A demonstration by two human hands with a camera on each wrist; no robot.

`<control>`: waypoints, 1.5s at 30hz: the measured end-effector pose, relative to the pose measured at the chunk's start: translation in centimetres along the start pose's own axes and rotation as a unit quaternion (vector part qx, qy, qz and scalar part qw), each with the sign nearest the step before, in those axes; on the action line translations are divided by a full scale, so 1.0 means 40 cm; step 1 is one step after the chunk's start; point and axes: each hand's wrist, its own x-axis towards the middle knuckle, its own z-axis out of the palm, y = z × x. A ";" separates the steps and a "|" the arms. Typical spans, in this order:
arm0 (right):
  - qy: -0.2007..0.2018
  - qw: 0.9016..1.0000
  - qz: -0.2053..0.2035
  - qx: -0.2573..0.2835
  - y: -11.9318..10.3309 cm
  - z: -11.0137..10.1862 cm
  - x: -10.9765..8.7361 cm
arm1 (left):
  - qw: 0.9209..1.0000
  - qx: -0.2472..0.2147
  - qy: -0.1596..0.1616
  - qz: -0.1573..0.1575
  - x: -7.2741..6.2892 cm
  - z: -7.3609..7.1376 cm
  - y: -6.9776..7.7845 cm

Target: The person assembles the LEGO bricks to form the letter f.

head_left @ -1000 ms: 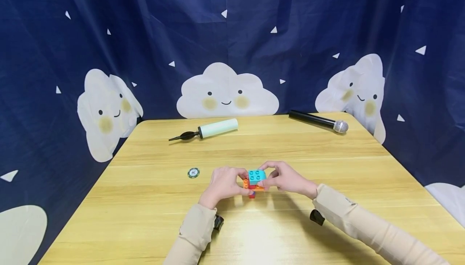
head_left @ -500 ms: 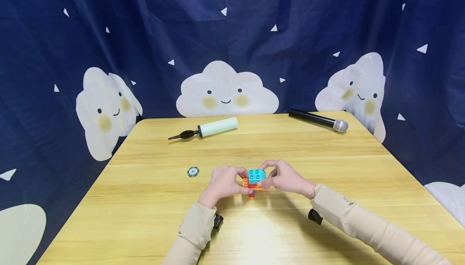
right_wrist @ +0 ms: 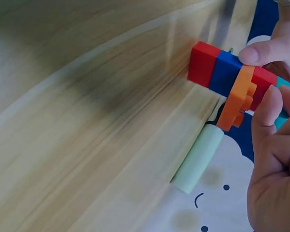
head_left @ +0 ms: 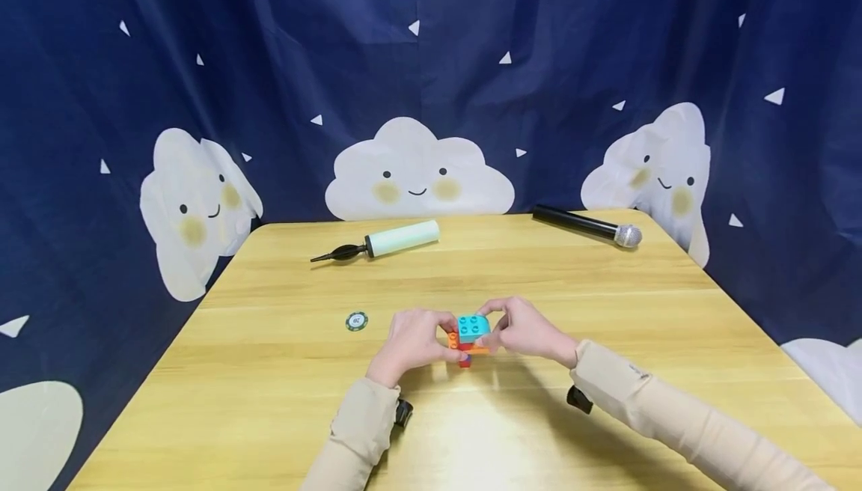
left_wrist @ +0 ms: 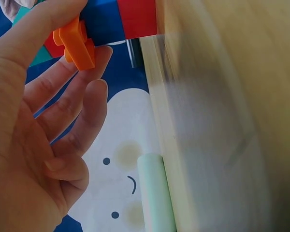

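A tower of toy building bricks stands between both hands in the head view. Its top is a teal brick [head_left: 474, 327] with studs and one rounded side. Lower down come a red brick [right_wrist: 264, 79], a long thin orange brick [right_wrist: 237, 99], a blue brick [left_wrist: 102, 21] and a bottom red brick [right_wrist: 203, 63]. My left hand [head_left: 414, 337] grips the tower from the left, thumb at the near side by the orange and blue bricks. From the right, my right hand [head_left: 528, 330] pinches the teal brick between thumb and fingers. Fingertips partly cover the bricks.
On the wooden table [head_left: 283, 401], a round poker chip [head_left: 357, 321] lies left of the hands. Farther back are a pale green hand pump [head_left: 402, 238] with a black nozzle and a black microphone [head_left: 586, 224]. A dark blue curtain [head_left: 458, 42] hangs behind.
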 end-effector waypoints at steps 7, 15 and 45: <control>-0.025 0.999 0.017 0.024 0.024 0.001 -0.009 | 1.000 0.000 -0.003 0.003 -0.004 0.012 0.000; -0.033 0.995 0.026 0.095 0.025 0.002 0.001 | 1.000 0.000 -0.007 -0.007 0.000 0.002 -0.004; 0.013 0.994 -0.014 -0.107 0.059 0.018 -0.009 | 1.000 0.006 -0.008 -0.008 -0.005 0.000 0.001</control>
